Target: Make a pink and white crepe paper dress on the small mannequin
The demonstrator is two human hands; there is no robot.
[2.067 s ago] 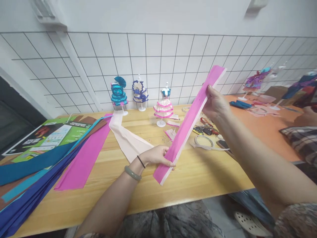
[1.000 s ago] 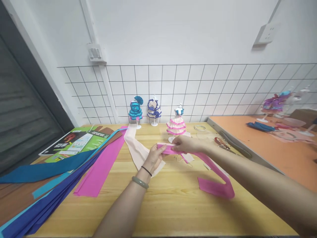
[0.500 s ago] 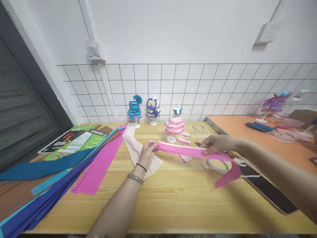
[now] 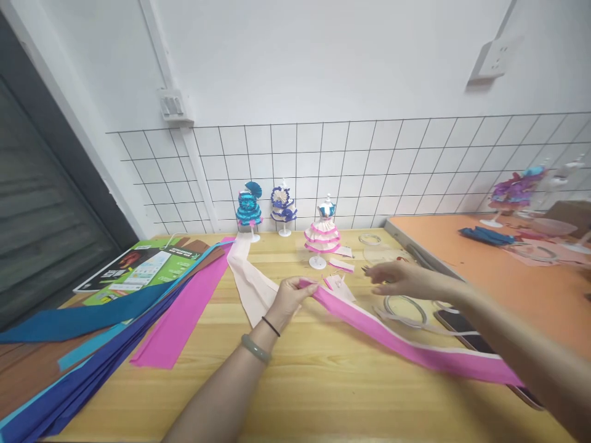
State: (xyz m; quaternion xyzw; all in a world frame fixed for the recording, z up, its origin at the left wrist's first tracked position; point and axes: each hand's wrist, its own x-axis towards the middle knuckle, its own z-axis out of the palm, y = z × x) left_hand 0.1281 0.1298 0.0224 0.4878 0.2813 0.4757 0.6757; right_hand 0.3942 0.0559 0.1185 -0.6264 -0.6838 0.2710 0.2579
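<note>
My left hand (image 4: pixel 290 298) pinches one end of a long pink crepe paper strip (image 4: pixel 383 329) with a white edge. From there the strip sags to the right, passing below my right forearm. Its far end lies over the phone (image 4: pixel 455 320). My right hand (image 4: pixel 392 278) is off the strip, its fingers stretched out and slightly apart. By its fingertips shows a small dark pointed tool tip (image 4: pixel 366 270); the rest is hidden behind the hand. Just behind stands a small dress form (image 4: pixel 322 237) in a white and pink ruffled paper dress.
Wire coils (image 4: pixel 406 309) and pink-white paper scraps (image 4: pixel 341 266) lie near my right hand. Cream paper (image 4: pixel 244 277), a pink sheet (image 4: pixel 184 314) and blue strips (image 4: pixel 106 357) spread leftward. A green booklet (image 4: pixel 152 264) lies behind them. An orange table (image 4: pixel 443 246) adjoins at right.
My right hand has let go of the pink strip and opened, staying near the dark tool. My left hand moved right and slightly down; the strip's free end now extends lower and further right.
</note>
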